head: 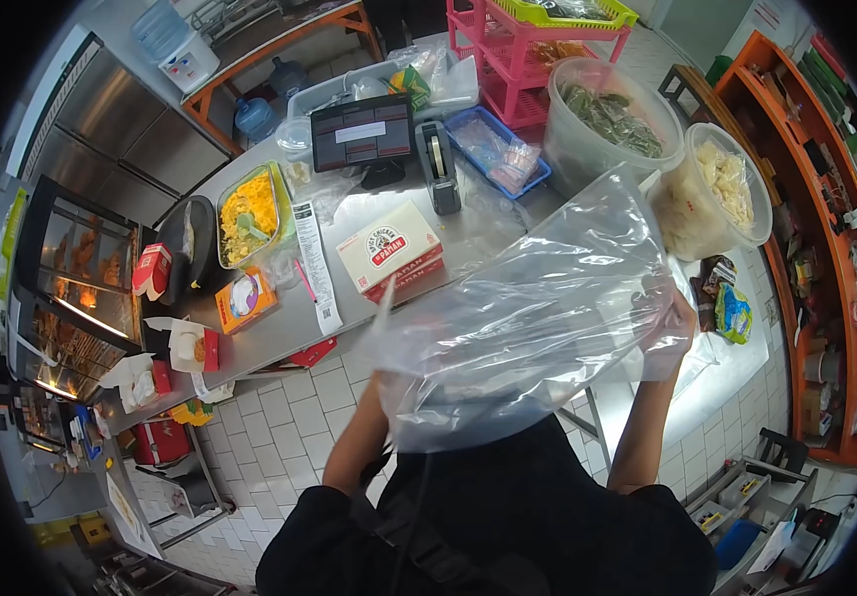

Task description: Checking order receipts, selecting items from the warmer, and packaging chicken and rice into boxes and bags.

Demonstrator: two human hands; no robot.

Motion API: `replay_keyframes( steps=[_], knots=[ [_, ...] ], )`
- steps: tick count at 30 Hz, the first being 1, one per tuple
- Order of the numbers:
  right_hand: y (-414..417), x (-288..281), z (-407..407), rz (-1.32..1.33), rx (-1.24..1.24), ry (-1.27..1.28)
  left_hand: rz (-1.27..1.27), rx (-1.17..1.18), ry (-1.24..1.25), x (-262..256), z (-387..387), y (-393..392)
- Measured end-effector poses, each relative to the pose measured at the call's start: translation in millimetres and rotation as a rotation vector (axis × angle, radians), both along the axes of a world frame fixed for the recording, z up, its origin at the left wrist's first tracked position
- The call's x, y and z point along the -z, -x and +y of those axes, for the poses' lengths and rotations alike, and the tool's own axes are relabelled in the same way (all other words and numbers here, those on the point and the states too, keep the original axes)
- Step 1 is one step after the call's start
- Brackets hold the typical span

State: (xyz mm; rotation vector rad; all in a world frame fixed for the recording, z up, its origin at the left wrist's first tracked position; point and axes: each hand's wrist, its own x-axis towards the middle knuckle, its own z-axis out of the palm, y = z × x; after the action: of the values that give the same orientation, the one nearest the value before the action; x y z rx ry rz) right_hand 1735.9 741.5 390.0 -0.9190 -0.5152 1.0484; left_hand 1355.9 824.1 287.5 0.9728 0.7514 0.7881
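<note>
A large clear plastic bag (525, 313) stretches between my two hands, in front of my chest and over the front edge of the steel table (279, 335). My right hand (670, 316) grips its right side, partly seen through the film. At the bag's left end is my left hand (386, 372), its fingers blurred and mostly covered by the plastic. Just beyond the bag, two stacked white-and-red cardboard food boxes (391, 246) bear printed writing. A long printed receipt (316, 268) and a pink pen (304, 280) lie left of them.
Behind the boxes stand a touchscreen terminal (363, 138) and a tape dispenser (438, 167). Large plastic tubs (559, 127) of leaves and pale crackers (726, 179) are at right. A glass tray (275, 223) of yellow food, open boxes (193, 344) and a heated display case (85, 261) are left.
</note>
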Motion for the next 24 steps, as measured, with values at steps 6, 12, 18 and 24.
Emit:
replay_keyframes(
  steps=[6,12,18,24],
  knots=[
    [-33.9,-0.4,-3.3,0.100,-0.177,-0.005,0.299,-0.020,0.001,-15.1,17.2,58.1],
    [-40.0,0.2,4.8,-0.114,-0.198,0.050,-0.214,0.064,0.204,-54.0,14.0,15.3],
    [-94.0,18.7,17.4,-0.524,-0.148,0.268,-0.062,-0.069,0.226,-50.8,15.3,3.6],
    [-2.8,-19.1,38.8,-1.542,0.272,0.413,0.159,-0.045,0.065,-59.4,14.3,-38.5]
  ],
)
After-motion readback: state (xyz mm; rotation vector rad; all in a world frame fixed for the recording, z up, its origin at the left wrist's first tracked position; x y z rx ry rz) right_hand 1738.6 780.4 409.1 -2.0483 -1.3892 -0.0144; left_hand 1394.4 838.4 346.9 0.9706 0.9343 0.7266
